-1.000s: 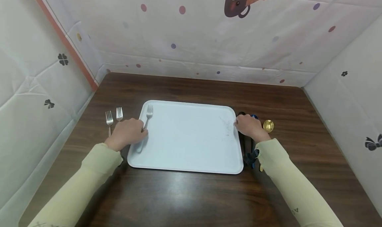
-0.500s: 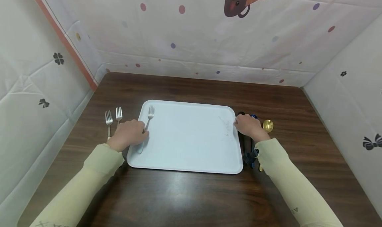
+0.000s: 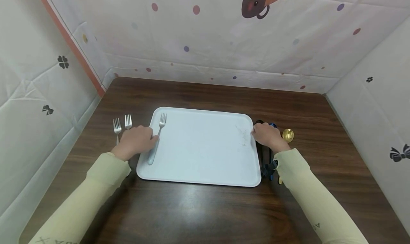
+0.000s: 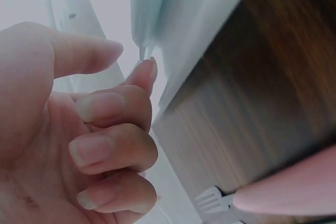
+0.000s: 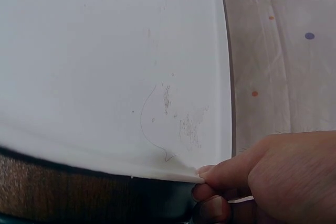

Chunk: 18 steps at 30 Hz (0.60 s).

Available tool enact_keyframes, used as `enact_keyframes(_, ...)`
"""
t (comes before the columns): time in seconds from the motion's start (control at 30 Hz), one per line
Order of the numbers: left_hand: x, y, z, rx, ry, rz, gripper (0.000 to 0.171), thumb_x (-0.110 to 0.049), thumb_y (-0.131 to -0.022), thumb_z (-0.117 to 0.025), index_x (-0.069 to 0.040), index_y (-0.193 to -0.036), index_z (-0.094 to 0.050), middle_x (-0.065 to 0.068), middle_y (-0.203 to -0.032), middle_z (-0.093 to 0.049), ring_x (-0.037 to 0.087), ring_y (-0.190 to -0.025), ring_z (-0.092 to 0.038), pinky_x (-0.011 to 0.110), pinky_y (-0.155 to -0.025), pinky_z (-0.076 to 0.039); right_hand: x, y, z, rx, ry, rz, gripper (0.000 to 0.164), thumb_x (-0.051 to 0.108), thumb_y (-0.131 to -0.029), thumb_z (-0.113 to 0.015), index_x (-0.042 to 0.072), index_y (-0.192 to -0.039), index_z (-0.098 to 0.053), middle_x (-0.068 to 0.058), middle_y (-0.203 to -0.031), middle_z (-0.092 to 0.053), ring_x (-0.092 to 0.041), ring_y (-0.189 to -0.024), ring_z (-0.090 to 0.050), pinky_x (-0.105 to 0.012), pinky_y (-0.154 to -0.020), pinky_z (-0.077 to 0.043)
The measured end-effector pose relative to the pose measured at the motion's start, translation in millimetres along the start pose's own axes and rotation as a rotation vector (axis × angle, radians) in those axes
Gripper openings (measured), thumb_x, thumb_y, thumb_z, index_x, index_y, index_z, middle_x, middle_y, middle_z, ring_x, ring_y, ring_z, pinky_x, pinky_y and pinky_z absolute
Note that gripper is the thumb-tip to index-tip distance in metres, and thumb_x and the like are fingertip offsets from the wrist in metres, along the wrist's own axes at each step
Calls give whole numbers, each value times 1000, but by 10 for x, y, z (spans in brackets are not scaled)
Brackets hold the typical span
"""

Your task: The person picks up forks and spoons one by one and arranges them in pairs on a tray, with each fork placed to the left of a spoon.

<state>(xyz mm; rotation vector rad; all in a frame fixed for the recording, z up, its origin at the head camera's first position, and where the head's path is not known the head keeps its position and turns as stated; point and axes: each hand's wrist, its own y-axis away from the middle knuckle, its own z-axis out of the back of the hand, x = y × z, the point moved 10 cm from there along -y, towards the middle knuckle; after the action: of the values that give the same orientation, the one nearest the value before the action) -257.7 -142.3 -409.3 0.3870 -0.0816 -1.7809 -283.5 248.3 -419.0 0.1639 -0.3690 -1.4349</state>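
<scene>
A fork with a pale blue handle (image 3: pixel 154 154) lies lengthwise along the left side of the white tray (image 3: pixel 205 148), tines toward the far edge. My left hand (image 3: pixel 136 141) is over the tray's left rim, beside the fork's middle. In the left wrist view its fingers are loosely curled, the thumb stands apart from the index finger, and the index fingertip is right at the fork's neck. My right hand (image 3: pixel 268 134) pinches the tray's right rim, thumb on top and fingers below, as the right wrist view shows.
Left of the tray lie two more forks (image 3: pixel 117 126), partly under my left hand; one has a pink handle (image 4: pixel 294 184). On the right, a gold spoon (image 3: pixel 288 135) and blue and black utensils lie partly hidden by my right arm. Patterned cloth (image 3: pixel 211 41) surrounds the wooden table (image 3: pixel 192 212).
The fork on the tray has shifted slightly right. My left hand has drawn a little left and away from the near edge, showing more of the handle. My right hand stays at the rim.
</scene>
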Motion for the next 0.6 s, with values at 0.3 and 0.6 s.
enact_keyframes(0.3,128,20,83,-11,-18,15,36,-36,-93,-44,-5,-80,-57,6,-63,-50,21,-57,-47,36,-50,-37,3,11,10,-8,-1,6,26,21,-96,-40,3,-94,-59,-7,-64,-44,-19,-55,-42,-35,-54,-34)
enact_keyframes(0.6,211,13,53,31,-35,41,43,-37,-93,-43,3,-103,-59,13,-81,-59,22,-65,-58,44,-61,-47,13,24,9,17,-28,5,26,20,-97,-39,5,-86,-58,-6,-63,-44,-18,-53,-40,-33,-52,-34)
